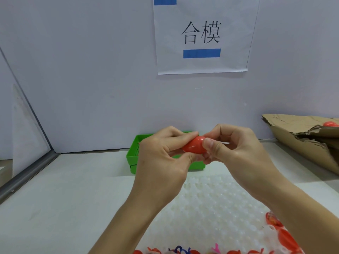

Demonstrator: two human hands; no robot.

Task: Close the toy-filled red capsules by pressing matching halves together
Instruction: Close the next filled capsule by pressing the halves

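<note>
A red capsule (193, 145) is held up in front of me, above the table. My left hand (163, 156) grips its left side with thumb below and fingers over the top. My right hand (236, 149) pinches its right end, thumb at the front. The two halves look joined; the seam is hidden by my fingers. More red capsule halves with small toys (282, 233) lie on the white bubbled tray (216, 202) at the bottom edge and lower right.
A green plastic basket (133, 156) stands on the table behind my hands, against the wall. A torn cardboard box (302, 140) with a red capsule (330, 124) inside lies at the right. A paper sign hangs on the wall.
</note>
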